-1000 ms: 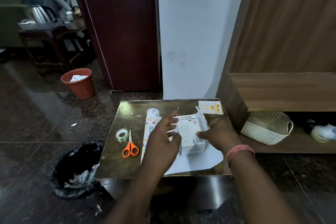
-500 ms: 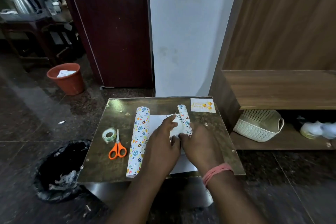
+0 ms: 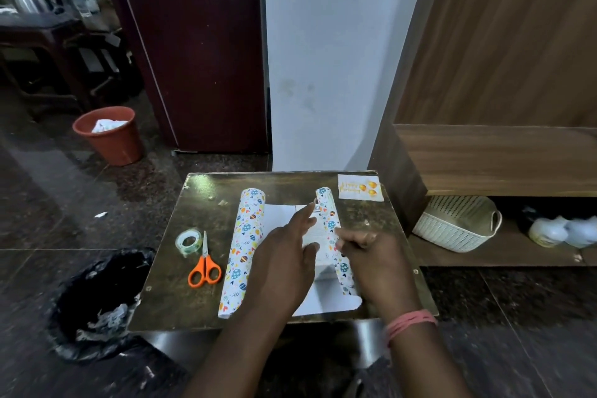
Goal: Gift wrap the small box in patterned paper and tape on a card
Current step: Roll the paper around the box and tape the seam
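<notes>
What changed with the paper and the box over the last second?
A second ago the right edge of the patterned paper lay beside the small box; the right hand has since lifted it up over the box's right side, and holds it there. The left hand stays on the box. Paper roll, scissors, tape and card lie unmoved.

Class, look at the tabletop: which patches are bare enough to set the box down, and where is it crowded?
Bare patches: the table corner nearest the viewer on the left, below the scissors; the far strip between the paper roll and the card; the right edge. Crowded: the middle, where both hands work at the box.
</notes>
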